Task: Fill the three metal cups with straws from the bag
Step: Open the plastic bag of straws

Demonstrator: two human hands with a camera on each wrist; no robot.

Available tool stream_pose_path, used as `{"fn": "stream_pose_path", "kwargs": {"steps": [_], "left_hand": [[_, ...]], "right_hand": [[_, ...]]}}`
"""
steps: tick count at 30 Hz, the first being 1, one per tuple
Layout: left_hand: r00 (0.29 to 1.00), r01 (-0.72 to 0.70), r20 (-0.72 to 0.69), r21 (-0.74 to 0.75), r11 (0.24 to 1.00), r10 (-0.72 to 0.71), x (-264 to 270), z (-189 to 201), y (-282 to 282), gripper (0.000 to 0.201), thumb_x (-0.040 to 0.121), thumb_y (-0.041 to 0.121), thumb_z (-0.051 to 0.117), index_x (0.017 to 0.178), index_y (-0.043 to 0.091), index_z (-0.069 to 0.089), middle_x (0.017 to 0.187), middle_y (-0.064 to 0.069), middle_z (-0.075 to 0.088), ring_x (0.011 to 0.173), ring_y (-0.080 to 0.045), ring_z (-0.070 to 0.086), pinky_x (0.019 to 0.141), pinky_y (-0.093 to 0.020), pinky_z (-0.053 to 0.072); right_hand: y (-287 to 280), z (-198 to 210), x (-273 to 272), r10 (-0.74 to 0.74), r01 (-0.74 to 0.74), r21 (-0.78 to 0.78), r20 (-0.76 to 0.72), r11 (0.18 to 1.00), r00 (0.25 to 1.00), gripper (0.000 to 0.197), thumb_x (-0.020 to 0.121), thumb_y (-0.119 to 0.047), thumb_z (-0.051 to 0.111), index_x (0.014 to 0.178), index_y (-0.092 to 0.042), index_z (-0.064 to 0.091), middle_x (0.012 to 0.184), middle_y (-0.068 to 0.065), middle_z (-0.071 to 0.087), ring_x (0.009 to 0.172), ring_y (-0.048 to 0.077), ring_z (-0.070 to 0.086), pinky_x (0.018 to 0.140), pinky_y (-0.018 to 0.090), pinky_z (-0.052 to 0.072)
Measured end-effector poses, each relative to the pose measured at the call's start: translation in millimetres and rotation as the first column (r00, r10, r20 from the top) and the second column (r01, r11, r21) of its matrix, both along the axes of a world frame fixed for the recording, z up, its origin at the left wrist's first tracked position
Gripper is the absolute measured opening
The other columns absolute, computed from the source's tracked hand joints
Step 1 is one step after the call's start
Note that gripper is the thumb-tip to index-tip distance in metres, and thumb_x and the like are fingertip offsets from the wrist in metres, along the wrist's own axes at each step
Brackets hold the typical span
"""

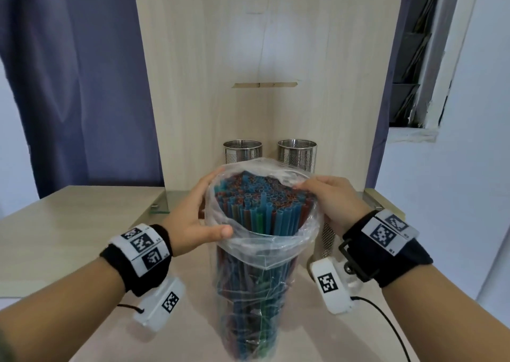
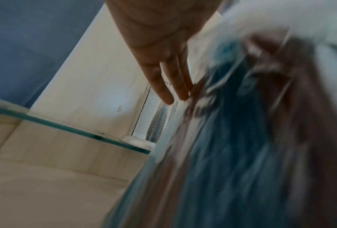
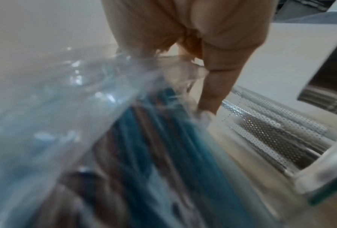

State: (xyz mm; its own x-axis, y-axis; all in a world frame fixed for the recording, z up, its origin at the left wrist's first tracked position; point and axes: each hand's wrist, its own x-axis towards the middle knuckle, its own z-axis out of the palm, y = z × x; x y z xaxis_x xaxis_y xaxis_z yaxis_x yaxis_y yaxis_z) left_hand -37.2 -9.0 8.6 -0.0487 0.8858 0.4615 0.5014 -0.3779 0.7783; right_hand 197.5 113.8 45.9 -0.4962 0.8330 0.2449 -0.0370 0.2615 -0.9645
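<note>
A clear plastic bag (image 1: 265, 251) stands upright on the wooden table (image 1: 69, 223), packed with blue, red and green straws (image 1: 259, 201) that run vertically, open ends up, its rolled-down mouth wide open. The left hand (image 1: 193, 218) cups the bag's left rim with fingers nearly straight and the thumb lying along the front edge, while the right hand (image 1: 331, 199) pinches the plastic at the right rim. Two perforated metal cups (image 1: 242, 152) stand behind the bag against the wooden panel, and a third cup (image 1: 328, 237) peeks out just beside the bag's right side; what they hold cannot be seen.
</note>
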Motion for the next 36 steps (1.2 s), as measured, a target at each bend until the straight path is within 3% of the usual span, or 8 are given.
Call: {"fn": "stream_pose_path", "kwargs": {"steps": [3, 6, 11, 14, 19, 26, 31, 36], "left_hand": [[0.898, -0.125, 0.387, -0.228, 0.966, 0.208, -1.1, 26.5, 11.9, 0.067, 0.083, 0.066, 0.055, 0.133, 0.022, 0.051, 0.12, -0.011, 0.064, 0.1, -0.019, 0.066, 0.089, -0.039, 0.051], [0.923, -0.25, 0.189, -0.367, 0.896, 0.335, -2.8, 44.7, 9.0, 0.078, 0.079, 0.083, 0.027, 0.119, 0.025, 0.06, 0.111, -0.004, 0.07, 0.102, -0.022, 0.066, 0.089, -0.038, 0.05], [0.897, -0.439, -0.116, -0.331, 0.835, 0.426, -10.0, 66.3, 11.0, 0.049, 0.076, 0.062, 0.065, 0.079, 0.014, 0.06, 0.078, 0.0, 0.048, 0.062, -0.006, 0.049, 0.053, -0.011, 0.041], [0.866, -0.491, -0.205, -0.183, 0.851, 0.456, -15.0, 71.8, 13.3, 0.037, 0.08, 0.047, 0.072, 0.061, 0.016, 0.066, 0.057, 0.0, 0.046, 0.046, -0.007, 0.039, 0.045, -0.008, 0.036], [0.845, -0.509, -0.222, -0.057, 0.859, 0.486, -12.3, 63.7, 23.7, 0.032, 0.093, 0.031, 0.061, 0.063, 0.022, 0.064, 0.042, 0.013, 0.047, 0.039, 0.0, 0.038, 0.048, -0.016, 0.033], [0.78, -0.465, 0.233, -0.406, 0.787, 0.581, -7.7, 48.2, 40.1, 0.025, 0.097, 0.021, 0.045, 0.076, 0.008, 0.048, 0.073, -0.006, 0.045, 0.063, -0.02, 0.043, 0.059, -0.029, 0.036], [0.854, -0.425, 0.153, -0.346, 0.837, 0.497, -13.1, 47.6, 46.8, 0.021, 0.094, 0.032, 0.058, 0.085, 0.012, 0.057, 0.086, -0.005, 0.058, 0.08, -0.021, 0.054, 0.077, -0.031, 0.045], [0.911, -0.276, 0.195, -0.367, 0.888, 0.364, -8.5, 55.5, 43.9, 0.043, 0.068, 0.053, 0.073, 0.089, 0.016, 0.075, 0.105, -0.011, 0.073, 0.095, -0.022, 0.07, 0.087, -0.036, 0.054]], "right_hand": [[5.7, 4.7, -6.1, -0.014, 0.013, 0.078, 0.009, 0.997, 1.0, 0.023, 0.087, -0.021, 0.067, 0.082, 0.001, 0.071, 0.093, 0.029, 0.069, 0.083, 0.043, 0.066, 0.084, 0.052, 0.055], [7.7, -2.2, -15.5, -0.062, 0.061, 0.264, -0.005, 0.963, 0.998, 0.015, 0.094, -0.023, 0.061, 0.084, -0.017, 0.071, 0.083, 0.005, 0.074, 0.076, 0.016, 0.068, 0.077, 0.039, 0.055], [14.2, -3.2, -19.4, 0.015, -0.004, 0.448, -0.021, 0.894, 1.0, 0.03, 0.095, -0.027, 0.055, 0.119, -0.044, 0.055, 0.089, 0.006, 0.075, 0.079, 0.026, 0.072, 0.076, 0.045, 0.059], [13.8, 7.4, -16.6, -0.024, -0.035, 0.462, 0.122, 0.886, 0.992, 0.024, 0.098, -0.02, 0.053, 0.117, -0.032, 0.062, 0.072, -0.005, 0.073, 0.073, 0.021, 0.071, 0.075, 0.038, 0.058], [27.4, 5.0, -27.7, -0.021, -0.007, 0.167, 0.164, 0.986, 0.986, 0.026, 0.082, -0.028, 0.06, 0.08, -0.006, 0.073, 0.097, 0.04, 0.06, 0.076, 0.038, 0.059, 0.091, 0.065, 0.047], [39.8, -17.2, -45.8, 0.1, -0.095, -0.419, -0.009, 0.903, 0.995, 0.036, 0.081, -0.013, 0.069, 0.114, 0.002, 0.067, 0.123, 0.032, 0.06, 0.115, 0.048, 0.057, 0.096, 0.061, 0.047], [31.5, -9.1, -40.3, 0.031, -0.029, 0.042, -0.047, 0.999, 0.998, 0.016, 0.096, -0.016, 0.055, 0.11, -0.025, 0.055, 0.115, 0.005, 0.061, 0.098, 0.027, 0.066, 0.081, 0.049, 0.058], [28.5, -6.4, -33.0, 0.143, -0.139, 0.053, -0.081, 0.989, 0.986, 0.027, 0.079, -0.038, 0.068, 0.094, -0.016, 0.068, 0.089, 0.007, 0.075, 0.081, 0.026, 0.072, 0.08, 0.048, 0.058]]}}
